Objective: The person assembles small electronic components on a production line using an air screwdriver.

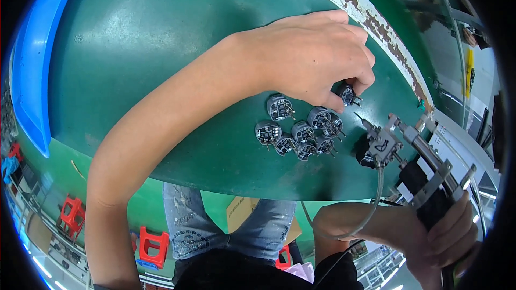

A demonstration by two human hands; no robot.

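Observation:
My left hand point(322, 56) reaches across the green table point(161, 37), thumb and finger pinching a small round black electronic part point(349, 95) with a circuit board inside and metal pins sticking out. Just below it several similar round electronic parts point(303, 132) stand in a loose cluster. At the lower right, my right hand point(450, 236) is wrapped round the black handle of a dispensing gun point(427, 182) with a metal head and a clear hose. Its thin nozzle point(365, 122) points at the held part, with a small gap between them. Something black lies partly hidden behind the gun's head.
A blue plastic bin point(32, 70) stands at the table's left end. Along the far side runs a white edge with chipped paint point(371, 13). The clear hose point(376, 198) loops down past the table's near edge. Red stools point(153, 247) are on the floor.

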